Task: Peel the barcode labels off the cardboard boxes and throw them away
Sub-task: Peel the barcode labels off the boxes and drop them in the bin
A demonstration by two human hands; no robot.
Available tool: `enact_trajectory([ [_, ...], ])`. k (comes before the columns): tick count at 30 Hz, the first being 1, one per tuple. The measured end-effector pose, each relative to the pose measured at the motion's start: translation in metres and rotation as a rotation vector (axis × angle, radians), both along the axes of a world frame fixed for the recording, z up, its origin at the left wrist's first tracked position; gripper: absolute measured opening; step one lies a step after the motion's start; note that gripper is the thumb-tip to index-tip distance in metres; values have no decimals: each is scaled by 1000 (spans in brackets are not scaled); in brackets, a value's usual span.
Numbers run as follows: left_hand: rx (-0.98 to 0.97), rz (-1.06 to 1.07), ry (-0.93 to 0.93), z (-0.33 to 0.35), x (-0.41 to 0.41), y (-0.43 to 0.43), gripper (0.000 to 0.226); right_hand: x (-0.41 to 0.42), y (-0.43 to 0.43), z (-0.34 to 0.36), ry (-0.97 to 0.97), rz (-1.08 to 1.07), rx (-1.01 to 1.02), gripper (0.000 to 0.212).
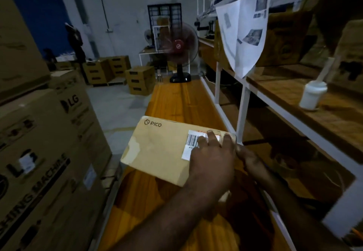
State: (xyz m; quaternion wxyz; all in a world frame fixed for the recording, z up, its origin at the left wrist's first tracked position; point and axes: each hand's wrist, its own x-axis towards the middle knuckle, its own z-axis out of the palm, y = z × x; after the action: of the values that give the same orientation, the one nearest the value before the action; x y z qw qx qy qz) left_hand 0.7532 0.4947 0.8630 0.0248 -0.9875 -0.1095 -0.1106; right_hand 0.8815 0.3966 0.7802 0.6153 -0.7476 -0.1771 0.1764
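The room was a dim storeroom, and the work sat on a long orange wooden bench running away from me. My left hand lay over the barcode label with the fingers fairly straight, pressing on it rather than pinching, so that grip was open and held nothing. My right hand was at the right edge of the cardboard box, half hidden behind the left; I could not tell whether it gripped the box or only steadied it.

The label sat on the box top toward its far right corner, directly under my left fingers, its barcode end showing just left of them. The box lay flat on the near part of the bench.

I judged the label not yet lifted. To do it well, I would catch a corner with a fingernail, hold the box down with the other hand, and pull low and slowly so the paper came off whole.

Further out, tall LG cartons stood to the left and a white shelf rack to the right.
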Motion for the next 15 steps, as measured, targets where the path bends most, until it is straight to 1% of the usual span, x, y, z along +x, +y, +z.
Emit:
enact_trajectory([
  [2, 7, -71, -106, 4, 12, 14, 52, 7, 2, 16, -83, -121, 62, 27],
  [3, -42, -107, -159, 6, 18, 21, 47, 8, 6, 25, -120, -170, 137, 26],
  [4, -116, -128, -181, 8, 24, 29, 45, 9, 10, 35, -172, -190, 165, 24],
  [5, -196, -145, -175, 10, 29, 37, 46, 10, 15, 40, -228, -166, 156, 20],
  [6, -270, -150, -168, 11, 35, 47, 46, 10, 22, 44, -314, -118, 68, 17],
  [7, -344, -141, -163, 12, 41, 57, 46, 9, 28, 47, -395, -82, -64, 27],
  [8, -418, -125, -189, 14, 47, 68, 46, 10, 32, 43, -447, -63, -187, 48],
  [9, -463, -97, -228, 14, 53, 79, 44, 14, 36, 36, -447, -62, -250, 64],
  [10, -477, -69, -268, 12, 58, 91, 42, 16, 38, 33, -416, -63, -250, 73],
  [11, -470, -28, -288, 11, 62, 102, 40, 19, 38, 30, -404, -53, -231, 76],
  [13, -436, 36, -288, 10, 69, 121, 34, 26, 36, 29, -418, -6, -221, 70],
  [14, -421, 30, -279, 9, 73, 129, 33, 28, 34, 32, -396, 24, -233, 68],
  [15, -395, 4, -249, 9, 78, 137, 34, 29, 34, 37, -355, 52, -241, 70],
])
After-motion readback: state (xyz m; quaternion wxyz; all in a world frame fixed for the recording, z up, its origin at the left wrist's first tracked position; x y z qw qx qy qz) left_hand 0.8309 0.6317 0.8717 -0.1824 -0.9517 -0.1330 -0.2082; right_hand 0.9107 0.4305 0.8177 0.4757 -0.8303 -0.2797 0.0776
